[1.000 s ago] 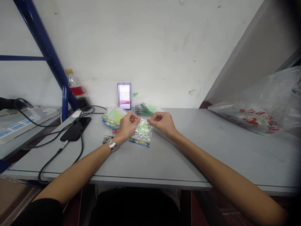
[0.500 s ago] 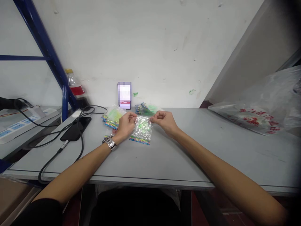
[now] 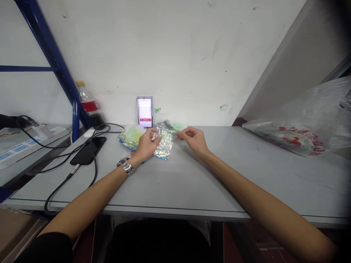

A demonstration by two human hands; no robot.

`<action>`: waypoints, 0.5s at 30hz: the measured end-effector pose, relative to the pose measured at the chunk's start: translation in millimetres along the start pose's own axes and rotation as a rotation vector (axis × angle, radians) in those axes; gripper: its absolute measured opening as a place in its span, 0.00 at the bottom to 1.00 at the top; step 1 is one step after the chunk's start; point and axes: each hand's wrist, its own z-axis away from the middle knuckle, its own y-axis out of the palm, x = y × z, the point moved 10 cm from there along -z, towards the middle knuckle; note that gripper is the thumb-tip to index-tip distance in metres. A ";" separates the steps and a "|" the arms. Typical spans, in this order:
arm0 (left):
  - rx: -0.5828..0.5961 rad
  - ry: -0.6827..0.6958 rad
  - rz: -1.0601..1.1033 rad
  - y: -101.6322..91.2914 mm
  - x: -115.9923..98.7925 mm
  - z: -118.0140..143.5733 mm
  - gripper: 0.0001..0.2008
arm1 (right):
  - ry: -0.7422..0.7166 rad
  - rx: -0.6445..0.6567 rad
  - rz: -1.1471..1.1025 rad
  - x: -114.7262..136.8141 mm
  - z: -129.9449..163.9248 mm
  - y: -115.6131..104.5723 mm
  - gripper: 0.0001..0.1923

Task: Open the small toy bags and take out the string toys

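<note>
The left hand (image 3: 146,144) pinches the top of a small clear bag (image 3: 165,141) with green bits inside. The right hand (image 3: 192,138) sits just beside the bag, fingers curled but holding nothing. The bag hangs over the grey table (image 3: 192,182).

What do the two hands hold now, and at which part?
The left hand pinches the small clear bag at its top left corner. The right hand seems to hold nothing.

My left hand (image 3: 145,145) pinches the small clear plastic packet of green beads (image 3: 165,140) over the grey table (image 3: 192,182), my right hand (image 3: 192,140) just right of it, the upright phone (image 3: 144,111) behind, the black cables (image 3: 90,146) left.
</note>
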 end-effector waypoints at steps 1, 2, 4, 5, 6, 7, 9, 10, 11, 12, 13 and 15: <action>-0.035 0.055 -0.116 -7.4 -8.7 -2.1 0.10 | -0.037 -0.015 0.090 2.3 -0.8 -3.6 0.13; -0.076 0.110 -0.223 -15.6 -17.2 -4.2 0.08 | -0.084 -0.034 0.194 5.4 -1.6 -7.5 0.11; -0.114 0.176 -0.423 -28.2 -28.1 -9.0 0.07 | -0.168 -0.033 0.385 9.2 -3.4 -10.4 0.09; -0.147 0.193 -0.513 -36.2 -31.1 -11.3 0.08 | -0.202 -0.017 0.454 9.2 -4.4 -10.0 0.11; -0.175 0.193 -0.594 -43.7 -31.6 -13.8 0.09 | -0.234 0.006 0.526 8.5 -5.3 -8.3 0.13; -0.201 0.181 -0.668 -51.0 -30.1 -16.1 0.11 | -0.262 0.034 0.599 6.9 -6.1 -5.6 0.15; -0.223 0.153 -0.820 -61.6 -25.0 -19.8 0.13 | -0.302 0.105 0.695 2.2 -7.0 1.4 0.19; -0.231 0.134 -0.903 -65.9 -21.7 -21.0 0.14 | -0.307 0.141 0.734 -1.0 -7.2 4.9 0.20; -0.224 0.114 -0.983 -68.4 -18.0 -21.8 0.14 | -0.306 0.178 0.769 -4.4 -7.2 8.3 0.21; -0.224 0.093 -1.055 -71.0 -14.8 -21.9 0.14 | -0.300 0.213 0.804 -7.8 -7.1 11.4 0.21; -0.225 0.068 -1.114 -73.5 -11.9 -21.5 0.14 | -0.291 0.245 0.838 -11.1 -6.9 14.1 0.22; -0.228 0.046 -1.201 -75.6 -10.4 -19.5 0.14 | -0.271 0.295 0.892 -16.8 -6.5 18.0 0.22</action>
